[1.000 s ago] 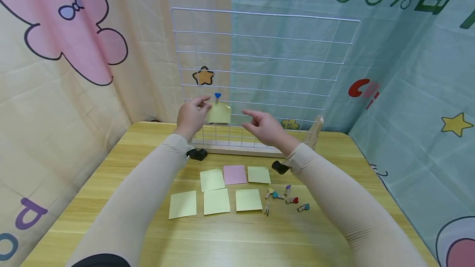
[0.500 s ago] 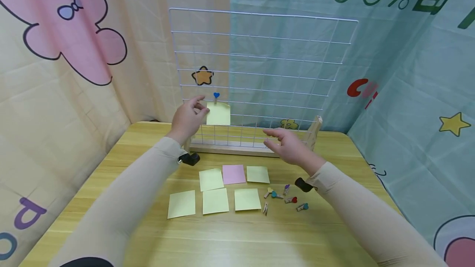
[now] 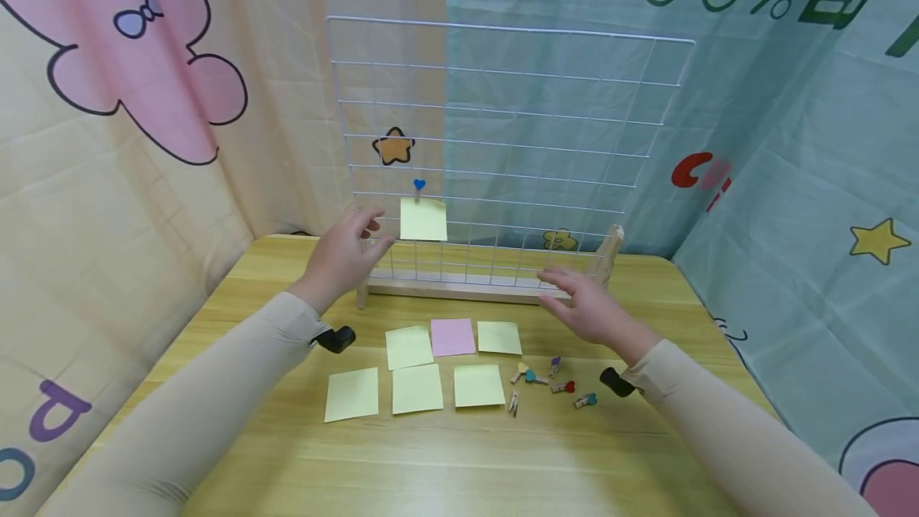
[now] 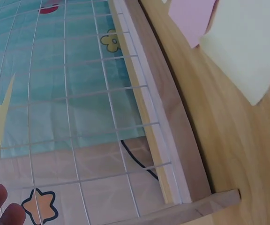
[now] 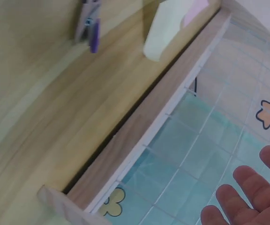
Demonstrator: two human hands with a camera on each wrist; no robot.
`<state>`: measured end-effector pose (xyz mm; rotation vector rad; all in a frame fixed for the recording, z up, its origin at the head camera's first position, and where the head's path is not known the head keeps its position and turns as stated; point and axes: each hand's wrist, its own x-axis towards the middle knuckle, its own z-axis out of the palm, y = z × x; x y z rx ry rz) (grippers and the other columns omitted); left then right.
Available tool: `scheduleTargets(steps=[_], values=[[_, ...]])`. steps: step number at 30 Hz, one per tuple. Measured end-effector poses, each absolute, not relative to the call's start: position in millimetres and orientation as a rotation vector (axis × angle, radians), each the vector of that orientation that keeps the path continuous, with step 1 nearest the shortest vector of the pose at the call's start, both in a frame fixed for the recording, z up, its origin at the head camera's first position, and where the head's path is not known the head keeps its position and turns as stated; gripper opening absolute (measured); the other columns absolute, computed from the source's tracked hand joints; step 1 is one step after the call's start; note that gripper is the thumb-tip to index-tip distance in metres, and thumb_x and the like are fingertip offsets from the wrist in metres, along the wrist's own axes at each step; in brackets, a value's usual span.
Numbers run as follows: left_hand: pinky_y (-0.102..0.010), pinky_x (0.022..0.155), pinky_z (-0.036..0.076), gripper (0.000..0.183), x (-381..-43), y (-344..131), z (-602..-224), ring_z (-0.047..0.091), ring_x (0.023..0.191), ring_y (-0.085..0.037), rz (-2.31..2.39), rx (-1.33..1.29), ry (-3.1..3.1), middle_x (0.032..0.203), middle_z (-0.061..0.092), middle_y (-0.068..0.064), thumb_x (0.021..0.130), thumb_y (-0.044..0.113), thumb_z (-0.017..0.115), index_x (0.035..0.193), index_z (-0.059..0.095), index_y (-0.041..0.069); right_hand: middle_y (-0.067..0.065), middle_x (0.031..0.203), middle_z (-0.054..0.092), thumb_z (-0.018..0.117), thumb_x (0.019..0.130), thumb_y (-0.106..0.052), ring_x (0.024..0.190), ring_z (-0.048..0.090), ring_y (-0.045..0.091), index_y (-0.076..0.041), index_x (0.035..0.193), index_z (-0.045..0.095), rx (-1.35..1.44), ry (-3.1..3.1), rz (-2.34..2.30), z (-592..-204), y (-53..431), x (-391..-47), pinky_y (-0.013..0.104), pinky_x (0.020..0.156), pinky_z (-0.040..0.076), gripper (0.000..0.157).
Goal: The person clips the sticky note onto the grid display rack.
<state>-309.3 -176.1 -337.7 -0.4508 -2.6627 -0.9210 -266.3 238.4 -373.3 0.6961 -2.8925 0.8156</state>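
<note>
A yellow sticky note (image 3: 423, 219) hangs on the white wire grid (image 3: 502, 112), held by a small clothespin with a blue heart (image 3: 420, 184). Just left of that note is my left hand (image 3: 343, 252), its fingers loosely bent and holding nothing. My right hand (image 3: 592, 311) hovers in front of the grid's lower right part, fingers relaxed and apart, with nothing in it. In the right wrist view several fingers (image 5: 251, 183) show before the grid. The left wrist view catches two fingertips (image 4: 11, 213) near the hanging note, seen almost edge-on.
On the wooden table (image 3: 431, 461) lie several yellow sticky notes (image 3: 417, 389) and a pink one (image 3: 453, 337). Several small clothespins (image 3: 563, 388) with coloured tops are scattered to their right. The grid stands in a wooden base (image 3: 452, 291); printed curtains (image 3: 790, 222) surround the table.
My left hand has drawn away from the hanging note, left and down. My right hand has moved right and down, away from the note, its fingers spreading. The note stays hanging.
</note>
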Motion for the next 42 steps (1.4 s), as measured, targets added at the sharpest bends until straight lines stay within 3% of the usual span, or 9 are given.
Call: scheduleTargets(steps=[4,7,8,11,21,33,42], values=[[-0.052,0.088,0.055,0.061,-300,-183,-345,0.065,0.097,-0.036,-0.817,-0.503,-2.737,0.146,0.061,-0.014,0.105,0.039,0.065,0.158,0.046,0.014,0.023,0.164,0.042,0.062,0.107,-0.029,0.152,0.038,0.049,-0.004,0.156,0.048,0.689,-2.915,0.76,-381,246,-263,0.067,0.121,0.033,0.057],[-0.056,0.097,0.054,0.065,-293,-188,-351,0.065,0.107,-0.04,-0.746,-0.543,-2.788,0.155,0.055,-0.014,0.104,0.04,0.065,0.159,0.044,0.013,0.023,0.167,0.037,0.063,0.107,-0.032,0.154,0.031,0.051,-0.005,0.159,0.044,0.661,-2.941,0.72,-385,250,-260,0.069,0.122,0.029,0.062],[-0.058,0.105,0.051,0.066,-290,-189,-353,0.064,0.119,-0.042,-0.727,-0.554,-2.8,0.158,0.053,-0.014,0.104,0.041,0.065,0.16,0.044,0.013,0.023,0.168,0.036,0.064,0.107,-0.033,0.155,0.03,0.051,-0.005,0.16,0.043,0.649,-2.95,0.713,-386,250,-259,0.07,0.122,0.028,0.063],[-0.063,0.123,0.034,0.067,-285,-193,-359,0.042,0.15,-0.044,-0.667,-0.591,-2.821,0.164,0.045,-0.016,0.105,0.042,0.064,0.16,0.042,0.011,0.023,0.17,0.031,0.064,0.106,-0.036,0.157,0.025,0.051,-0.008,0.162,0.041,0.617,-2.979,0.691,-388,252,-257,0.071,0.123,0.026,0.066],[-0.074,0.121,0.025,0.073,-271,-204,-375,0.032,0.154,-0.049,-0.562,-0.614,-2.852,0.165,0.042,-0.02,0.103,0.047,0.066,0.163,0.038,0.016,0.023,0.173,0.022,0.062,0.104,-0.049,0.16,0.015,0.051,-0.011,0.165,0.034,0.598,-3.019,0.647,-394,258,-251,0.073,0.124,0.02,0.077],[-0.076,0.121,0.02,0.077,-260,-209,-383,0.024,0.156,-0.055,-0.596,-0.628,-2.91,0.167,0.039,-0.019,0.101,0.048,0.068,0.165,0.035,0.018,0.024,0.174,0.017,0.067,0.103,-0.042,0.159,0.008,0.055,-0.009,0.166,0.03,0.605,-3.028,0.621,-403,265,-247,0.076,0.123,0.015,0.08],[-0.076,0.122,0.018,0.079,-251,-210,-390,0.022,0.157,-0.054,-0.58,-0.619,-2.958,0.167,0.038,-0.021,0.102,0.053,0.065,0.163,0.037,0.013,0.026,0.173,0.019,0.068,0.102,-0.042,0.157,0.012,0.058,-0.006,0.164,0.033,0.604,-3.033,0.564,-412,269,-242,0.077,0.12,0.021,0.08]])
